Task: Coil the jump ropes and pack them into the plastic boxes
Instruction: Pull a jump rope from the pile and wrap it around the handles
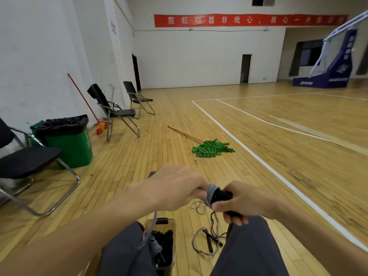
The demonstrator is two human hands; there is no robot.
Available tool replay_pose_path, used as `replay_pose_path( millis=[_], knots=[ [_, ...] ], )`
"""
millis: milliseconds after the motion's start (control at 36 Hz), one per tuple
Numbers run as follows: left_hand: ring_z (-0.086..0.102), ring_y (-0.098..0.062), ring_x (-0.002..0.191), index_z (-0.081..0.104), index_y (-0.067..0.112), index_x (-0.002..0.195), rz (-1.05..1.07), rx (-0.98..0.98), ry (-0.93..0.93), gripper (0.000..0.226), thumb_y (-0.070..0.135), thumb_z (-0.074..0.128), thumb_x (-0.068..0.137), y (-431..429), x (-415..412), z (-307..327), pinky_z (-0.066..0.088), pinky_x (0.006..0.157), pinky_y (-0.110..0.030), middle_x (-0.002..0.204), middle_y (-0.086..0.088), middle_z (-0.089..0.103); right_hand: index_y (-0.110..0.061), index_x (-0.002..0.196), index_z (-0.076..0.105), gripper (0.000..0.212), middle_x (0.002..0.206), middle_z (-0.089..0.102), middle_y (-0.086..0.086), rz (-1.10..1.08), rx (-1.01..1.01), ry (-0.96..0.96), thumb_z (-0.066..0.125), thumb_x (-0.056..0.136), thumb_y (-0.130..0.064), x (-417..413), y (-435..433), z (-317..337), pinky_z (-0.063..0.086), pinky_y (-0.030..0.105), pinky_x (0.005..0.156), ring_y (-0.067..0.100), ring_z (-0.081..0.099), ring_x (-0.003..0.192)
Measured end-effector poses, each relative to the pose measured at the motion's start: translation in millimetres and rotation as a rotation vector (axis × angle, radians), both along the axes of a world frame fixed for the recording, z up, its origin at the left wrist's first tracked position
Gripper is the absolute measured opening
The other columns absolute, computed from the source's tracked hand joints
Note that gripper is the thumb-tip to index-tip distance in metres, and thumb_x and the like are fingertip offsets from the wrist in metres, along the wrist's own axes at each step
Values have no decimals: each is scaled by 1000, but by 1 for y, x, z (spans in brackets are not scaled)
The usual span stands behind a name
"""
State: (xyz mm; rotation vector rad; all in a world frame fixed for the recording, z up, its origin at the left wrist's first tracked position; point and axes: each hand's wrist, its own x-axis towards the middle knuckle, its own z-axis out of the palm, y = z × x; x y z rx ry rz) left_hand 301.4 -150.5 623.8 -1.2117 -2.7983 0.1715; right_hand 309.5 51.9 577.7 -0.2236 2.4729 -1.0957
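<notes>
My right hand (241, 204) grips the black handles (223, 195) of a jump rope, with grey cord (210, 193) wound in several turns around them. My left hand (175, 188) pinches the grey cord right beside the wraps; a loose strand (148, 230) hangs from it down to my lap. A clear plastic box (172, 244) stands on the floor between my knees, holding coiled ropes with black handles. Another jump rope (209, 241), black handles and grey cord, lies loose on the floor to the right of the box.
A green mop (212, 148) lies on the wooden floor ahead. A green bin (67, 140) with a black liner and three folding chairs (117, 112) stand along the left wall. A blue basketball stand base (326, 76) stands at the far right.
</notes>
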Motion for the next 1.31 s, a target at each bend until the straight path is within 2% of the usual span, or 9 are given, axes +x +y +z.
replay_pose_path(
  millis=[278, 361, 472, 611, 722, 917, 1056, 1222, 1306],
  knots=[
    [50, -5, 89, 72, 22, 108, -182, 44, -63, 34, 45, 49, 101, 11, -4, 14, 41, 79, -24, 94, 10, 60, -12, 94, 61, 20, 71, 65, 0, 228, 180, -33, 66, 98, -30, 16, -16, 15, 44, 20, 51, 9, 52, 51],
    [47, 2, 81, 75, 19, 104, -191, 90, -131, 33, 44, 53, 99, 10, -8, 16, 34, 74, -11, 86, 12, 57, -17, 90, 58, 16, 66, 63, -5, 263, 170, 11, 67, 98, -29, 22, -18, 19, 43, 20, 51, 6, 51, 47],
    [51, 7, 75, 78, 19, 96, -179, 237, -272, 25, 39, 63, 94, 5, -16, 16, 34, 69, -8, 71, 21, 52, -16, 88, 62, 22, 66, 64, -5, 296, 159, 95, 68, 96, -36, 26, -17, 21, 46, 20, 57, 9, 52, 50],
    [53, -19, 62, 75, 25, 84, -153, 370, -538, 15, 36, 69, 92, -2, -23, 13, 45, 61, -41, 69, 4, 64, -15, 85, 65, 23, 67, 62, -2, 364, -9, 95, 71, 94, -36, 30, -16, 16, 46, 24, 58, 14, 52, 52],
    [56, -7, 64, 74, 13, 88, -146, 391, -774, 17, 24, 65, 96, -9, -24, 8, 42, 59, -21, 70, 11, 65, -31, 79, 65, 16, 69, 63, 2, 430, -104, 81, 75, 91, -36, 33, -17, 12, 44, 27, 55, 18, 52, 53],
    [61, -15, 66, 70, 13, 95, -153, 585, -1050, 24, 32, 57, 97, -19, -24, -5, 45, 59, -28, 78, 1, 68, -5, 90, 66, 28, 69, 61, 11, 455, -208, 130, 71, 94, -33, 35, -15, 15, 43, 27, 53, 26, 50, 56],
    [66, -19, 73, 73, 16, 95, -181, 704, -1097, 32, 47, 63, 91, -20, -25, -13, 50, 66, -33, 85, -2, 72, 8, 92, 59, 49, 63, 58, 1, 452, -324, 31, 63, 87, -40, 36, -15, 18, 38, 20, 53, 15, 45, 49],
    [68, -8, 67, 75, 24, 88, -140, 865, -1237, 28, 50, 73, 78, -18, -22, -21, 53, 59, -18, 80, 5, 73, 1, 96, 62, 44, 66, 58, 6, 453, -337, 132, 61, 97, -43, 37, -20, 15, 39, 32, 52, 16, 46, 48],
    [67, -7, 63, 70, 18, 93, -105, 928, -1319, 45, 55, 80, 69, -16, -24, -27, 53, 56, -18, 77, 4, 72, 1, 95, 61, 38, 67, 57, 11, 460, -349, 159, 61, 99, -36, 36, -21, 13, 39, 30, 49, 17, 46, 48]
  ],
)
